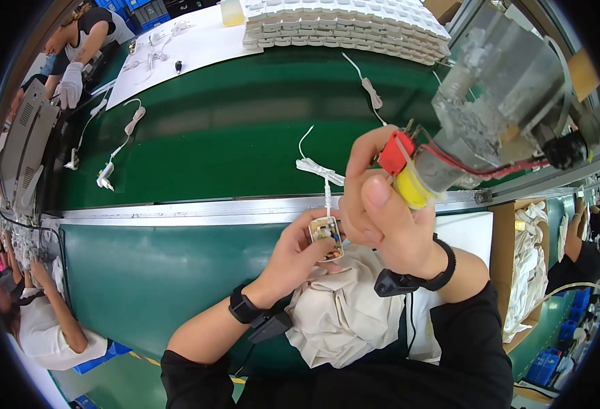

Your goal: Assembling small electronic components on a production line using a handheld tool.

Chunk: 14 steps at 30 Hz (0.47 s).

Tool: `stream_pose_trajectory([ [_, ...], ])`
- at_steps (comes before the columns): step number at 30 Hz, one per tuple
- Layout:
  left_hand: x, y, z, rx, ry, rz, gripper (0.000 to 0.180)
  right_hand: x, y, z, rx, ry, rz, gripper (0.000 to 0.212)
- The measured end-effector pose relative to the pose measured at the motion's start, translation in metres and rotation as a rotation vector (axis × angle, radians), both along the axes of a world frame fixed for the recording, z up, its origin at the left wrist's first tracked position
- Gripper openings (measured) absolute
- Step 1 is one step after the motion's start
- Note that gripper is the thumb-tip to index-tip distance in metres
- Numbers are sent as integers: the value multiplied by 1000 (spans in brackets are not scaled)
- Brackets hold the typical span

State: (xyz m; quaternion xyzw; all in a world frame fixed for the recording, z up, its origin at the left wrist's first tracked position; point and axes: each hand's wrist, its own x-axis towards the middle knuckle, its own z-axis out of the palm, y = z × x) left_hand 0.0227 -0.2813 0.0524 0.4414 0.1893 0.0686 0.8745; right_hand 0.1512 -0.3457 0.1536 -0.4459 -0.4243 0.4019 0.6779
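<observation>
My left hand point(300, 247) pinches a small white adapter housing point(326, 238), its open side up and a circuit board with small components showing inside. From its far end runs a white cable point(320, 169), bundled on the green belt. My right hand point(394, 215) is raised just right of the adapter, fingers curled at the red and yellow end of a glue-crusted dispenser point(460, 129). The red part lies by the index finger, the yellow band beside the thumb. Exactly how the fingers grip there is partly hidden. Crumpled cream cloth point(347, 307) lies below both hands.
Several white corded adapters point(107, 174) rest on the green conveyor belt point(225, 150). Stacked white trays point(347, 31) stand beyond it. A metal rail point(177, 210) edges my green worktop point(163, 266). At right is a cardboard box point(501, 273) with white material. Other people sit at left and right.
</observation>
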Motion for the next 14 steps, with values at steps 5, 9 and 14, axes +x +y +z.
stream_pose_trajectory([
  [5, 1, 3, 2, -71, -17, 62, 38, 0, 0, -3, -21, -4, 23, 36],
  [9, 1, 1, 5, -77, -36, 73, 38, 0, -1, -1, -20, -14, 31, 35],
  [14, -1, 3, -1, -110, -71, 84, 39, -1, -1, -4, -17, -26, 38, 35],
])
